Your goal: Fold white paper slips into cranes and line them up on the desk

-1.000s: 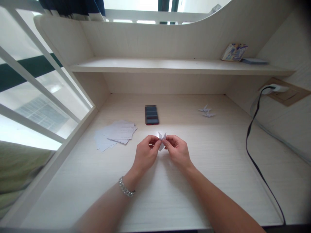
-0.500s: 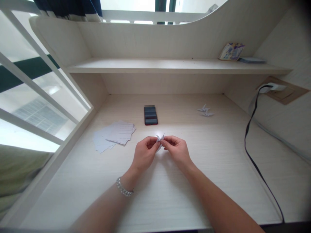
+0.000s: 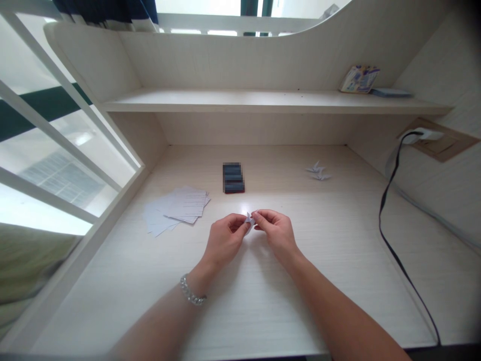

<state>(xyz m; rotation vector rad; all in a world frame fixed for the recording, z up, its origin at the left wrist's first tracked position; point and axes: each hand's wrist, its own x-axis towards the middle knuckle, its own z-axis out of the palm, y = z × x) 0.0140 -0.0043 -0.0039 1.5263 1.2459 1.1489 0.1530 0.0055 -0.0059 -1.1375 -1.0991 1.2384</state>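
Under a pale shelf [image 3: 225, 99], on a light wood-grain bench [image 3: 259, 306] beside white rails [image 3: 80, 108], the left hand [image 3: 226, 235] and right hand [image 3: 275, 231] pinch folded paper [image 3: 248, 222].

A pale wood-grained desk [image 3: 345, 225] runs beneath a long shelf [image 3: 225, 99], and the right-hand wall [image 3: 447, 65] bears a wood-coloured socket plate [image 3: 449, 150]. White bars [image 3: 48, 196] slant along the left side. Bright light fills the window [image 3: 203, 7] above, where dark blue cloth [image 3: 108, 11] hangs at the left.

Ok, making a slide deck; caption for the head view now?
Left hand and right hand pinch a small folded paper over a pale desk with loose sheets.
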